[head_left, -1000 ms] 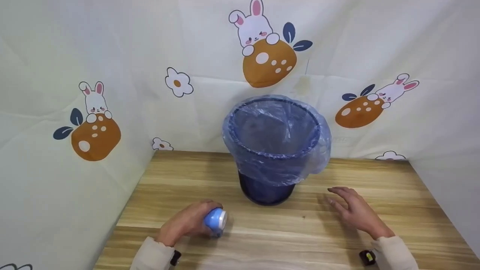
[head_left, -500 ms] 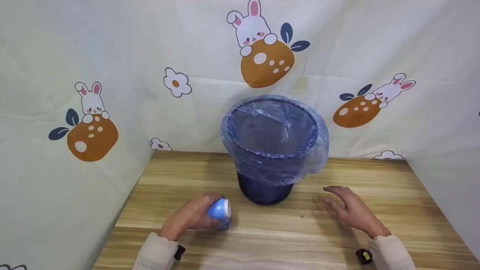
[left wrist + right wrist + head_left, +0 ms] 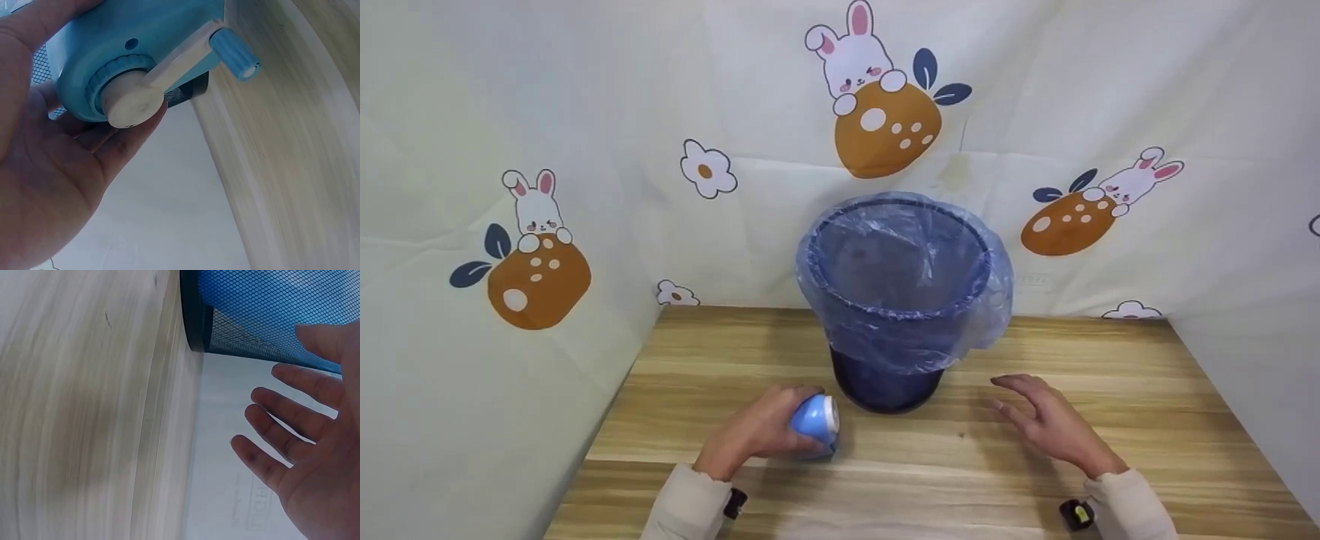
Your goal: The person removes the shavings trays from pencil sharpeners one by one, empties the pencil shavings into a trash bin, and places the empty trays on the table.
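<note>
My left hand (image 3: 763, 426) grips a blue hand-crank pencil sharpener (image 3: 811, 421) from its left side, just in front of the bin. The left wrist view shows its rounded blue body, a white crank arm (image 3: 183, 55) and a ribbed blue knob (image 3: 235, 54). Whether the sharpener touches the table cannot be told. A dark blue mesh wastebasket (image 3: 885, 386) stands upright, its translucent blue liner (image 3: 885, 337) folded over the rim. To the bin's right, my right hand (image 3: 1054, 424) holds nothing; its fingers are spread and slightly bent, apart from the mesh in the right wrist view.
The wood-grain table (image 3: 720, 352) runs back to a white cloth (image 3: 765, 225) printed with rabbits and fruit. More cloth hangs along the left and right sides. The bin stands close to the back cloth.
My left hand has moved right and slightly away from me with the pencil sharpener, closer to the bin. My right hand has barely moved. The head view has shifted slightly.
</note>
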The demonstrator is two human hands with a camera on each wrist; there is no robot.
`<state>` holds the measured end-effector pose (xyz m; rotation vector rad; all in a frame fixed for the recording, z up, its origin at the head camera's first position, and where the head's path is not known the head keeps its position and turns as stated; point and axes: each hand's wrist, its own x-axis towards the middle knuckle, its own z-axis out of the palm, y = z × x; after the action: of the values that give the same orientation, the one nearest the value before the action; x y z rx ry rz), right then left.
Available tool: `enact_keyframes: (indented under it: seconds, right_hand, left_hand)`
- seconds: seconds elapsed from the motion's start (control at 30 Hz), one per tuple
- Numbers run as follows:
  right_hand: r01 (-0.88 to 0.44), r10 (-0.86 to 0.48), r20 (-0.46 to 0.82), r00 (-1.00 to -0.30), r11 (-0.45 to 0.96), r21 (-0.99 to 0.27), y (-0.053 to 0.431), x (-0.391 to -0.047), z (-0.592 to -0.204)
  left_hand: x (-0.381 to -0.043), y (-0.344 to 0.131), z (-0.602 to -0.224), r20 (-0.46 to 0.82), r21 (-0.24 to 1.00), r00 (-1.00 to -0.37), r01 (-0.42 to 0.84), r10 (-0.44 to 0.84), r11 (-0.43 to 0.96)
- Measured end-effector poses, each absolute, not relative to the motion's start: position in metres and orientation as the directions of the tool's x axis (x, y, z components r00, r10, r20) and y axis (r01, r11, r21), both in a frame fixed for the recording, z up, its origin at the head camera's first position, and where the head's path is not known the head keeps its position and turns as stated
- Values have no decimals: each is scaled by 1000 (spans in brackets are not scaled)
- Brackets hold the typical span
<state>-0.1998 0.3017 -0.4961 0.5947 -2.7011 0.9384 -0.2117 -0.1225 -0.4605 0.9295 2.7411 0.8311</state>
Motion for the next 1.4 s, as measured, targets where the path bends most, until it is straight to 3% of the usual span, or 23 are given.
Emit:
enact_keyframes:
  seconds: [1.17, 1.4]
  right_hand:
    - [-520, -386, 349, -854, 589, -618, 256, -196, -500]
    - [-546, -425, 352, -834, 546, -635, 245, -193, -502]
  left_hand:
    - [-211, -79, -448, 135, 530, -758, 600, 638, 600]
    - [-209, -70, -446, 89, 533, -770, 572, 632, 623]
